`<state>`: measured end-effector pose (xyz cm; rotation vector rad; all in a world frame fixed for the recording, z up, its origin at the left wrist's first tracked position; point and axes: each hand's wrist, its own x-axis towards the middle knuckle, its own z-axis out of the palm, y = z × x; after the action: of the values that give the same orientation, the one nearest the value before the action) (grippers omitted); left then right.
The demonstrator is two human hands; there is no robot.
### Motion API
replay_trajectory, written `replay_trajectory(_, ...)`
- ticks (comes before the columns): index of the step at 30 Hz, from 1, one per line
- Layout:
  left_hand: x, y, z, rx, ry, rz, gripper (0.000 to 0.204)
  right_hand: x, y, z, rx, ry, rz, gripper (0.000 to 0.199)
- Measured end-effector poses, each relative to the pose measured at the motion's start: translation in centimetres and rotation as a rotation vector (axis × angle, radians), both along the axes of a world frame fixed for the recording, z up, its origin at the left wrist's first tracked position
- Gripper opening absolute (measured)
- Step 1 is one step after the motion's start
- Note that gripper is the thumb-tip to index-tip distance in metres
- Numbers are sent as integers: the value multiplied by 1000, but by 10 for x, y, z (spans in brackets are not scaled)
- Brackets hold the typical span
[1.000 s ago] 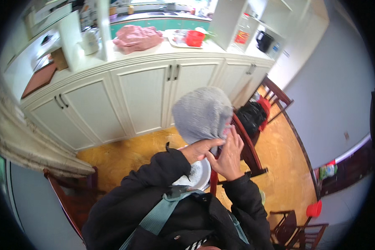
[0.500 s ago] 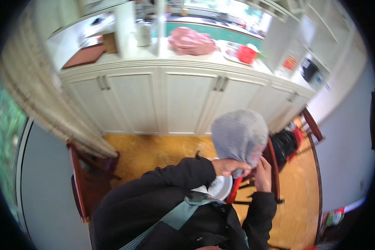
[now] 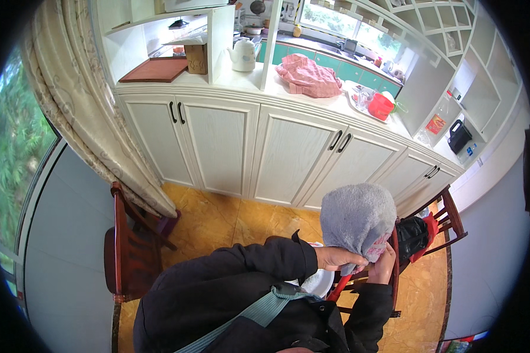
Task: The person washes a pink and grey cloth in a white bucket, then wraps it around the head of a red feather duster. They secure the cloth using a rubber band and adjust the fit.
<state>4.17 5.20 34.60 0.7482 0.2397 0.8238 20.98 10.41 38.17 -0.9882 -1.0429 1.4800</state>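
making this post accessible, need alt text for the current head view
A person's left hand grips the gathered lower end of a bulging grey towel, with the right hand touching its edge. A white basin shows partly hidden below; behind stand cream cabinets topped by a pink cloth and a white kettle.

Daylight glares through the kitchen window, and straight edges bow outward.

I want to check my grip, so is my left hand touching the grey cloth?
Touching. The head view shows the left hand closed on the lower part of the grey cloth, with cloth showing above and below the thumb.
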Motion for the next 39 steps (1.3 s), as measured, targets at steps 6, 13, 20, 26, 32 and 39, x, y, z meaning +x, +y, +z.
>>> replay_trajectory(6,5,-1,0,-28,33,32,18,2,20,-32,124,-131,-169,17)
replay_trajectory(13,-34,-14,-6,444,303,39,32,31,46,-16,361,-526,-511,28)
replay_trajectory(20,-21,-13,-6,-68,132,166,10,23,-18,33,309,-310,-200,18)
replay_trajectory(26,-27,-16,4,-34,154,219,15,23,-35,39,128,-396,-39,12)
replay_trajectory(32,-29,-19,13,27,145,220,16,46,-18,57,44,-535,-78,11)
replay_trajectory(39,-31,-18,15,64,121,196,13,22,-14,104,385,-518,-3,16)
